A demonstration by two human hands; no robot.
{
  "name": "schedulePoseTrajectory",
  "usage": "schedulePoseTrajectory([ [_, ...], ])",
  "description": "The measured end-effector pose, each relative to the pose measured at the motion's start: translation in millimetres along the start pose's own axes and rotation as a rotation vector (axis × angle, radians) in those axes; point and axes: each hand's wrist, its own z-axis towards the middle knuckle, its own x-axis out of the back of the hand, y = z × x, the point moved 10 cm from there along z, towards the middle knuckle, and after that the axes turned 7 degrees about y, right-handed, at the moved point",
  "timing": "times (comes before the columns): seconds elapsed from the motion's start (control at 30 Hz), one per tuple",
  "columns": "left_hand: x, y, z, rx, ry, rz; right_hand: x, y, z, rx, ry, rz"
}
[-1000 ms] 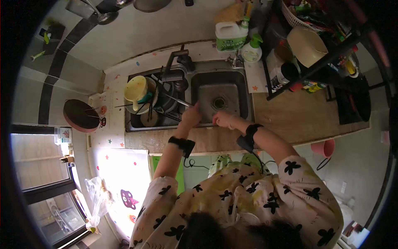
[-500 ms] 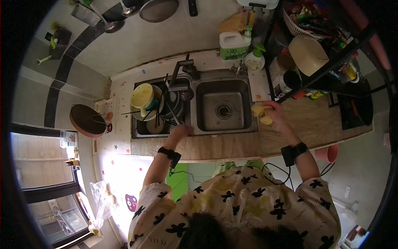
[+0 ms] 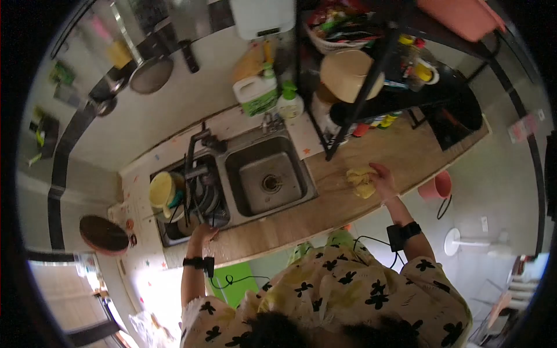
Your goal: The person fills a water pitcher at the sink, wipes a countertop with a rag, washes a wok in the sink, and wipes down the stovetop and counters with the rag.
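Yellow cloth (image 3: 361, 181) and right hand (image 3: 384, 183) have shifted farther from the sink (image 3: 252, 188), to its 3 o'clock on the worktop (image 3: 400, 152). Right hand grasps the cloth. Left hand (image 3: 203, 233) is at the sink's front edge, 8 o'clock; its grip cannot be told. Apparent step: wiping. Next stroke calls for cloth pressed flat.

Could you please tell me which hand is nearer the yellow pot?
Left. The left hand is diagonally in front of the pot, at the sink; the right hand is farther right, holding the yellow cloth.
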Motion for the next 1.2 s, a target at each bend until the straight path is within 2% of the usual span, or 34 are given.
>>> schedulePoseTrajectory([
  [0.03,-10.6,-1.3,9.2,-0.030,0.004,0.018,17.7,3.0,-6.1,-0.069,0.048,0.006],
  [0.1,-4.9,2.4,38.3,-0.206,0.257,0.069,53.3,15.0,-11.0,-0.100,0.159,0.081],
  [0.17,35.3,73.6,-21.1,-0.335,0.395,0.108,79.1,51.7,-5.0,-0.122,0.269,0.161],
  [0.23,42.2,104.9,-14.9,-0.285,0.457,0.125,102.0,118.1,10.4,-0.209,0.253,-0.028],
  [0.27,36.8,121.9,-7.9,-0.358,0.511,0.218,113.9,124.4,12.7,-0.181,0.266,-0.054],
  [0.3,32.8,135.6,-2.7,-0.416,0.544,0.165,115.3,123.3,13.6,-0.156,0.282,-0.080],
  [0.33,31.9,151.8,0.7,-0.470,0.577,0.110,110.2,107.6,6.9,-0.177,0.330,0.076],
  [0.37,26.4,175.7,-1.0,-0.500,0.531,0.193,101.5,80.0,1.4,-0.188,0.366,0.237],
  [0.43,18.8,218.7,-9.5,-0.547,0.500,0.290,101.0,44.3,4.4,-0.163,0.333,0.058],
  [0.47,8.8,226.4,-7.7,-0.481,0.376,0.220,106.0,45.7,8.2,-0.157,0.356,0.069],
  [0.53,-7.3,247.2,-17.5,-0.416,0.253,0.161,105.9,49.2,15.6,-0.138,0.331,0.290],
  [0.6,2.5,291.8,-61.8,-0.548,0.398,0.205,108.9,30.0,6.9,-0.174,0.324,0.319],
  [0.63,-2.7,302.8,-66.9,-0.547,0.396,0.208,106.3,24.9,3.1,-0.211,0.305,0.341],
  [0.67,-14.0,313.9,-66.4,-0.570,0.285,0.023,103.7,24.6,3.6,-0.214,0.303,0.343],
  [0.73,-33.2,335.7,-62.9,-0.602,0.067,-0.349,91.3,23.9,4.8,-0.198,0.265,0.071],
  [0.77,-40.7,348.3,-62.7,-0.612,-0.043,-0.536,81.1,24.8,5.3,-0.196,0.260,0.074],
  [0.8,-44.7,362.8,-68.6,-0.619,-0.155,-0.721,60.3,23.1,5.6,-0.146,0.173,0.024],
  [0.83,-41.3,380.2,-87.3,-0.617,-0.154,-0.721,38.7,20.1,4.1,-0.097,0.086,-0.026],
  [0.9,-33.2,420.8,-137.3,-0.492,-0.327,-1.162,-14.1,3.6,-13.4,-0.136,-0.151,0.094],
  [0.93,-31.7,435.4,-145.5,-0.490,-0.328,-1.164,-36.6,-19.6,-27.1,-0.066,-0.250,0.118],
  [0.97,-37.4,448.3,-153.9,-0.390,-0.493,-1.381,-56.4,-41.6,-41.4,0.005,-0.350,0.141],
  [1.0,-44.0,454.5,-160.5,-0.279,-0.660,-1.592,-66.3,-47.6,-46.5,0.004,-0.353,0.139],
  [1.03,-48.5,454.9,-154.9,-0.279,-0.659,-1.596,-86.2,-55.6,-56.5,0.076,-0.490,0.028],
  [1.07,-43.6,464.2,-150.2,-0.392,-0.710,-1.714,-102.3,-64.2,-68.9,0.149,-0.624,-0.084],
  [1.1,-37.8,467.8,-147.5,-0.508,-0.761,-1.830,-101.0,-75.1,-70.9,0.244,-0.597,-0.169],
  [1.13,-36.9,465.4,-150.5,-0.507,-0.760,-1.832,-100.5,-70.2,-68.2,0.244,-0.599,-0.170],
  [1.2,-27.5,459.4,-153.6,-0.459,-0.750,-1.923,-90.1,-57.3,-52.1,0.133,-0.551,0.189],
])
